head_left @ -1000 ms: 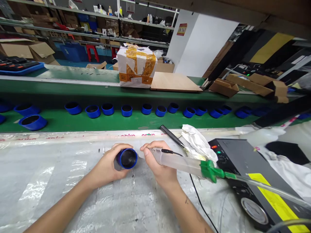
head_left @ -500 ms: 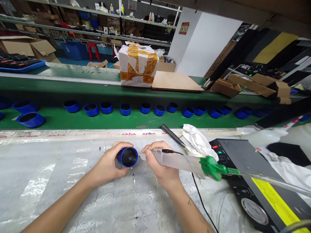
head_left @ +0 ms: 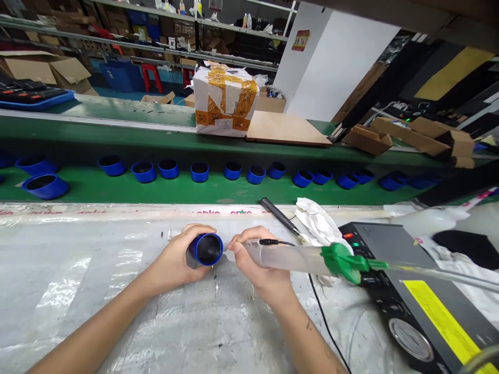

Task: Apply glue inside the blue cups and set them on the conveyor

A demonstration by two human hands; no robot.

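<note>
Head view shows the left hand [head_left: 175, 262] gripping a blue cup [head_left: 206, 249] on its side, the right hand [head_left: 255, 259] holding a glue syringe [head_left: 288, 258] — best keep the cup steady near the desk's [head_left: 117, 311] far edge.

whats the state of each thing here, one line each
left hand: gripping blue ring
blue ring: on its side, opening toward the syringe
right hand: gripping syringe
syringe: level, tip at the ring's rim
control box: red and green lights lit
blue rings on belt: standing in a row, openings up
</note>
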